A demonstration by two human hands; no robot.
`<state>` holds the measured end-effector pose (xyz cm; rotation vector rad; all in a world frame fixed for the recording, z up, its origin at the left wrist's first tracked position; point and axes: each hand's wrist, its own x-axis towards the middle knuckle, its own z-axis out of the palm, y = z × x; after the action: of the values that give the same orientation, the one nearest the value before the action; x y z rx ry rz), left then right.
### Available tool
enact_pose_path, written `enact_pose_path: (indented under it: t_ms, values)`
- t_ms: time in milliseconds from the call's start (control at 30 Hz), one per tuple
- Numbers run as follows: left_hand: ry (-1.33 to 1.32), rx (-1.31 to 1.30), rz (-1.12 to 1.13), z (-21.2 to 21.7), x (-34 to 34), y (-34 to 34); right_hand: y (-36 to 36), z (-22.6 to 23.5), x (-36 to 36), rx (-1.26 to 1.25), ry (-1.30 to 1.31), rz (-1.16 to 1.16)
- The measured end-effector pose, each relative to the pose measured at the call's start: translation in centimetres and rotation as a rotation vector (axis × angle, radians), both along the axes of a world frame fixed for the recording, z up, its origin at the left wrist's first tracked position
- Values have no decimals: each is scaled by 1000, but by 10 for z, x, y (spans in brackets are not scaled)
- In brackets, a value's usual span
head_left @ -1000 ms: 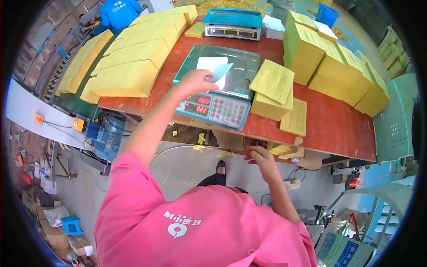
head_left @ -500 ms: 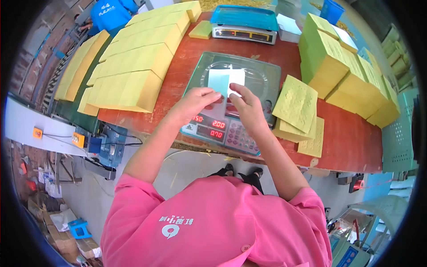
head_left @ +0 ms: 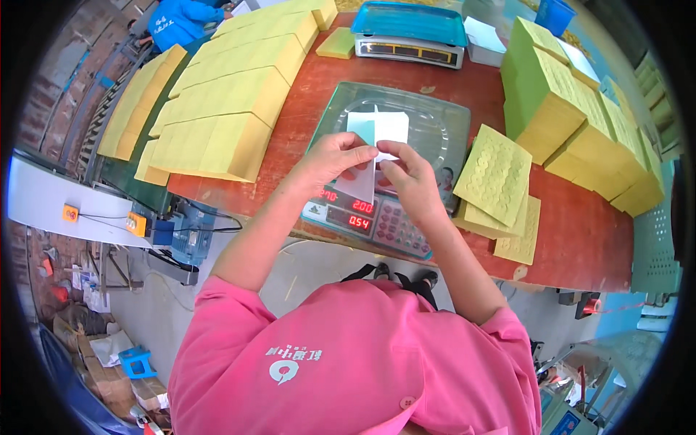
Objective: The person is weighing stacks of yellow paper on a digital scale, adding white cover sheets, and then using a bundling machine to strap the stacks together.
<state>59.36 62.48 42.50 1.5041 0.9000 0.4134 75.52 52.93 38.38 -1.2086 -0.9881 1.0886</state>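
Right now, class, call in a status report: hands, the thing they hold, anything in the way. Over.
Left hand and right hand both pinching a small white paper bag. Bag held above the near scale's tray. Yellow sheets right of the scale, nothing blocking.

Yellow sheet stacks (head_left: pixel 217 109) flank a second blue-topped scale (head_left: pixel 409 32) on the red table (head_left: pixel 580 239).

Both hands' fingers (head_left: pixel 360 154) hide the white paper bag's (head_left: pixel 377 129) lower middle.
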Motion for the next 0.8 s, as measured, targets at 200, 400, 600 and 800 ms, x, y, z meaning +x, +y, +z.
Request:
enact_pose_path:
  t_ms: [200, 400, 600, 800]
  values:
    - [27, -3, -10, 0, 0, -1, -1, -2, 3, -5, 91, 19]
    - [-78, -6, 22, -9, -3, -3, -4, 5, 3, 2, 160, 44]
    - [-382, 39, 257, -34, 14, -17, -1, 0, 4, 9, 170, 38]
    - [-292, 94, 186, -36, 16, -13, -1, 2, 4, 24, 124, 37]
